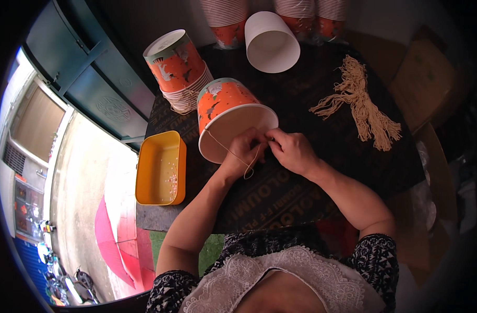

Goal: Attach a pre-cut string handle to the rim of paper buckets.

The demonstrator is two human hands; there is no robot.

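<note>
I have an orange paper bucket with a white inside and rim [210,107] tipped on its side in front of me on the dark, printed wooden tabletop [296,104], mouth toward me, and I judge this one about half done. A thin beige cord [219,143] meets its rim at the left, so that side looks fastened; the cord then crosses the opening to my left hand [243,151], and a slack loop hangs below my fingers. The right side seems to be what is left: my right hand [293,151] has thumb and forefinger close together at that edge, while my left fingers curl just inside the mouth (whether either hand is clamped on cord or rim, I cannot tell). To the left, an upside-down stack of orange patterned buckets [178,68] has cords about its rims, so I take those as finished. Probably waiting are the empty white-lined bucket [270,49] at the back, the nested buckets in clear wrap [225,21] and the loose beige cord bundle [361,94] on the right
</note>
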